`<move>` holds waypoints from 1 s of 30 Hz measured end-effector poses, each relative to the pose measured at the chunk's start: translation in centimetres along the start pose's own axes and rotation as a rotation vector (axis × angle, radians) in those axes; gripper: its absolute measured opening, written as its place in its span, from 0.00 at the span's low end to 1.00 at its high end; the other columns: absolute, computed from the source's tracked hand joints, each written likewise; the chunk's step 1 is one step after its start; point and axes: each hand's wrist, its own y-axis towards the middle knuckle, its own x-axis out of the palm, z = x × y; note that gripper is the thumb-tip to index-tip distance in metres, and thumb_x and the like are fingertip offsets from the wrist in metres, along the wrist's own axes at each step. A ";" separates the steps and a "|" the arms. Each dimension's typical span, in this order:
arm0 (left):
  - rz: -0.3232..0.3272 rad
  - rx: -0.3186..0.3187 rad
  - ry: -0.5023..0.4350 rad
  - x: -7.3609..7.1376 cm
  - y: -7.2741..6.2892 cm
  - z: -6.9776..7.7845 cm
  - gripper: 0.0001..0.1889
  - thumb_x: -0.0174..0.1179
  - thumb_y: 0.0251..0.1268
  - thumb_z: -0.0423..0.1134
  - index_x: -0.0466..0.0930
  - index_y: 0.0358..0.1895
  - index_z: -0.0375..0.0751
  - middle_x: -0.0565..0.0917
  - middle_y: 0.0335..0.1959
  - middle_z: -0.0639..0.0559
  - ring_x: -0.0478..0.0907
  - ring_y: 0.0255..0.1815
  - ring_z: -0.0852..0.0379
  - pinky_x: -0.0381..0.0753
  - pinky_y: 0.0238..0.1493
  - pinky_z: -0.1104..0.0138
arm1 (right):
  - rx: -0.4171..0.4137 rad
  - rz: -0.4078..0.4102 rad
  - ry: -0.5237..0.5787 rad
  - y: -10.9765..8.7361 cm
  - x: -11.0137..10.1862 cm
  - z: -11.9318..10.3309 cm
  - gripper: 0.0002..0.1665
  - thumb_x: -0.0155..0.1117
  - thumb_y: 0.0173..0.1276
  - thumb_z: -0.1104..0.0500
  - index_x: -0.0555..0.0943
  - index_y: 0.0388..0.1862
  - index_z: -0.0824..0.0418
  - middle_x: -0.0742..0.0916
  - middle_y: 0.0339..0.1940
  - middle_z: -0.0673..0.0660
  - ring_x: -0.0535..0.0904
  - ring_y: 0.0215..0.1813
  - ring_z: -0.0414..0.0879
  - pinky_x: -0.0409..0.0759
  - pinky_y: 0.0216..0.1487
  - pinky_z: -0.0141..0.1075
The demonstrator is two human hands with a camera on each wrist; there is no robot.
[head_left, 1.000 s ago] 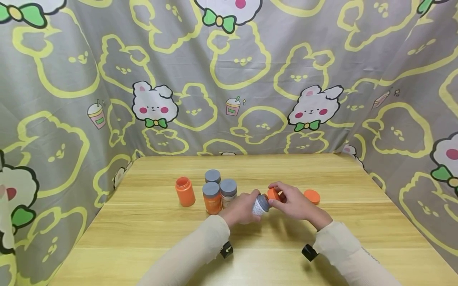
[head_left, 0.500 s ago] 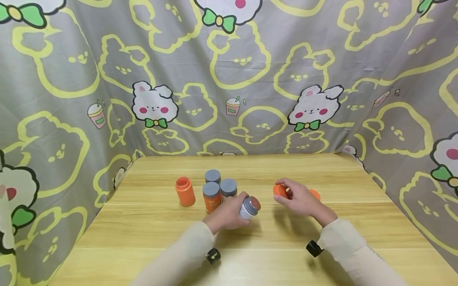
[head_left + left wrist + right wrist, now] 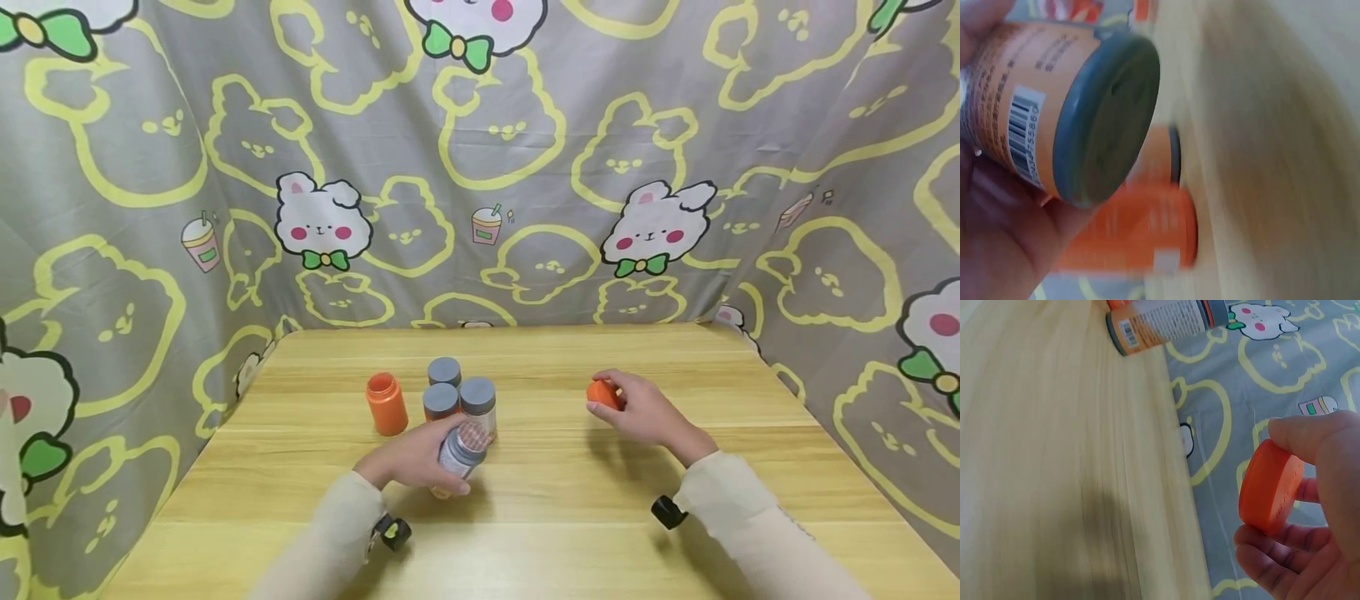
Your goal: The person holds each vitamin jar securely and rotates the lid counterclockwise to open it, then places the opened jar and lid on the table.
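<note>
My left hand (image 3: 420, 454) grips a small bottle (image 3: 459, 454) with a grey neck, tilted and lifted off the table. Its uncapped top shows a reddish patterned surface. In the left wrist view, the held bottle (image 3: 1066, 94) has an orange label with a barcode and a grey base. Over on the right, my right hand (image 3: 645, 408) pinches an orange cap (image 3: 603, 395) by its edge, above the table. The right wrist view shows this cap (image 3: 1269, 487) between thumb and fingers.
Three grey-capped bottles (image 3: 480, 397) stand close together just beyond my left hand. To their left is an uncapped orange bottle (image 3: 387, 406), upright. A patterned curtain (image 3: 525, 167) surrounds the back and sides of the wooden table (image 3: 555, 533).
My left hand has carried the bottle left, toward the grey-capped bottles. The orange cap has come away from the bottle and moved right with my right hand, which now hides the other cap.
</note>
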 end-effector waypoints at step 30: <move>0.411 -0.242 -0.115 -5.1 -7.8 -7.0 0.38 0.79 0.40 0.37 0.70 0.59 0.38 0.80 0.49 0.47 0.77 0.50 0.49 0.73 0.53 0.50 | 0.158 0.006 -0.075 1.0 -1.5 4.8 0.36 0.66 0.66 0.47 0.69 0.60 0.72 0.81 0.46 0.68 0.77 0.43 0.56 0.76 0.44 0.51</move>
